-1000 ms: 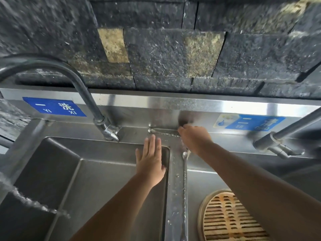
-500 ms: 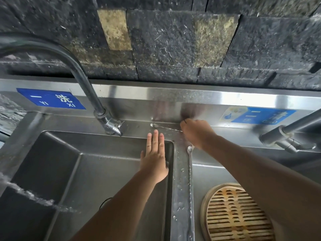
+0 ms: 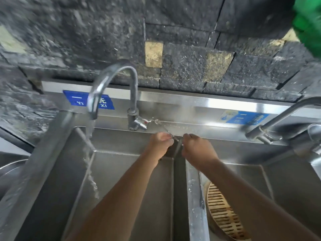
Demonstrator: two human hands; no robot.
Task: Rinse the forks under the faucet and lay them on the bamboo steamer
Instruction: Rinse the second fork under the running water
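Note:
A metal fork lies slanted on the wet back ledge, just right of the faucet, which pours water into the left basin. My left hand is curled, its fingertips closed on the fork's near end. My right hand is curled right beside it at the same end; blur hides whether it grips. A second fork lies along the divider, mostly under my right arm. The bamboo steamer sits in the right basin, partly covered by that arm.
A second faucet reaches in from the right over the right basin. Blue labels mark the steel backsplash below a dark stone wall. A round metal rim shows at the far left, and something green at the top right.
The view swung left and up, bringing the faucet spout into sight. My left hand left the basin edge, moved up to the ledge and closed at the fork. My right hand stayed there.

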